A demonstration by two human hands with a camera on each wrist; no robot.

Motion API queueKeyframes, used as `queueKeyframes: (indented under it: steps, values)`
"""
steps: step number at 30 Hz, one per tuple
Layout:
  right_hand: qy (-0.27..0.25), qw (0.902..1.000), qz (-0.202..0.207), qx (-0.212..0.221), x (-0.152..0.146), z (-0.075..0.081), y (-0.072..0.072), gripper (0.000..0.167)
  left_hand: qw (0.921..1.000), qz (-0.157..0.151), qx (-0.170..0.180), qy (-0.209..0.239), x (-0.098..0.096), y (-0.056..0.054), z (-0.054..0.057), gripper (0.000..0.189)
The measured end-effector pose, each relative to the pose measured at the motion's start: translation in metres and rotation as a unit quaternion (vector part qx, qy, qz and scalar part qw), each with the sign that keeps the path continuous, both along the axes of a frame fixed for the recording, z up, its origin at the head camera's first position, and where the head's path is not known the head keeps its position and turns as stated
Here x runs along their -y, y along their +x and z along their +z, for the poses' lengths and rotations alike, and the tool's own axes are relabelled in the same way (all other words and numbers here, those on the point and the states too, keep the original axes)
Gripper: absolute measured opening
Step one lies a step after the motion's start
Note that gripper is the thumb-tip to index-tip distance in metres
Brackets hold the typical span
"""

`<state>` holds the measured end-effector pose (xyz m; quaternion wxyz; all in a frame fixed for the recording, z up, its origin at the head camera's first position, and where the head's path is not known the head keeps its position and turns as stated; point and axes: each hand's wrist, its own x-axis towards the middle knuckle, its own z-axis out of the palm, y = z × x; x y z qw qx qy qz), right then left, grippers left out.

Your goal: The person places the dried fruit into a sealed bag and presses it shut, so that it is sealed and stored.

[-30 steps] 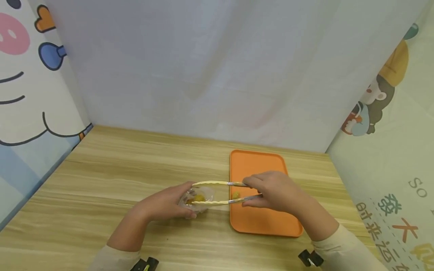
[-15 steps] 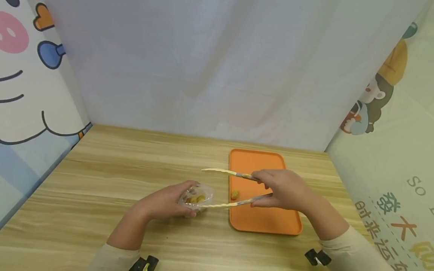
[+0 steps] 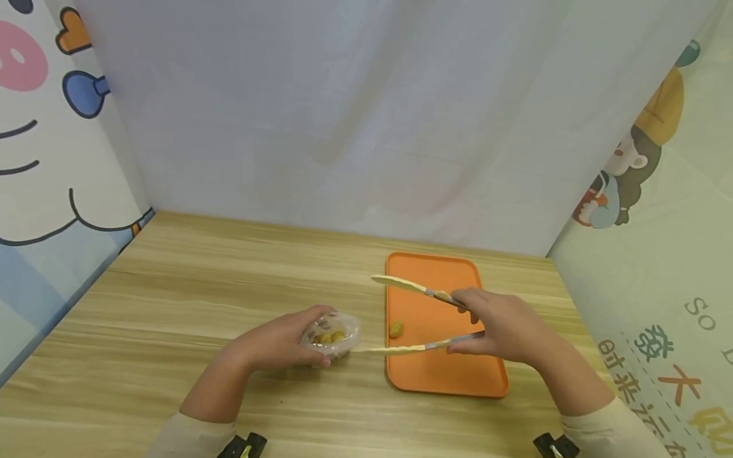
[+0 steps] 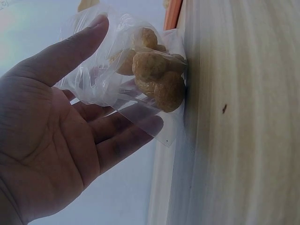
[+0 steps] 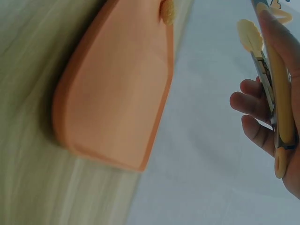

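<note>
My left hand (image 3: pixel 280 340) holds a clear plastic bag (image 3: pixel 352 326) upright on the table, its mouth spread wide. Inside the bag lie several golden-brown balls (image 4: pixel 152 65), which look like fried food balls; the thumb and fingers sit on either side of it in the left wrist view. My right hand (image 3: pixel 509 327) grips a pair of tongs (image 5: pixel 283 98) with cream-coloured tips. The tongs' arms are spread apart over the orange tray (image 3: pixel 435 273), with nothing between them. A single ball (image 3: pixel 396 329) rests at the tray's left edge, between the two tong arms as seen from above.
The wood-grain table (image 3: pixel 229 273) carries the tray and the bag. A pale curtain (image 3: pixel 343 127) hangs behind its far edge. Printed cloths stand at the left (image 3: pixel 34 159) and right (image 3: pixel 676 254) sides.
My right hand has drawn the tongs rightward out of the bag's mouth to above the tray, and their arms have spread wider. The left hand and bag have stayed put.
</note>
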<state>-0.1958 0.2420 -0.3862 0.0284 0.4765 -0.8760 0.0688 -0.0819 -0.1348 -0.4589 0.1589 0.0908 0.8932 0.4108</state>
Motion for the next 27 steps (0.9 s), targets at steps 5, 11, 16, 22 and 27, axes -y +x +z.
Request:
queueKeyframes:
  steps: [5, 11, 16, 22, 27]
  values:
    - [0.008, 0.9997, -0.024, 0.0, -0.018, -0.01, -0.004, 0.063, 1.0, 0.002, -0.002, -0.005, -0.001, -0.002, -0.001, 0.08]
    - [0.024, 0.9983, -0.051, 0.013, -0.037, -0.018, -0.01, 0.072, 0.9999, 0.011, -0.001, -0.011, -0.001, -0.002, -0.003, 0.082]
    - [0.042, 0.9962, -0.069, 0.032, -0.046, -0.025, -0.012, 0.073, 0.9999, 0.009, -0.002, -0.006, -0.001, -0.002, -0.004, 0.081]
    - [0.056, 0.9947, -0.073, 0.045, -0.05, -0.033, -0.013, 0.078, 0.9999, 0.01, 0.0, -0.005, -0.001, -0.001, -0.003, 0.082]
    - [0.053, 0.9964, -0.056, 0.034, -0.05, -0.036, -0.014, 0.076, 1.0, 0.006, 0.003, 0.0, -0.001, -0.002, -0.004, 0.081]
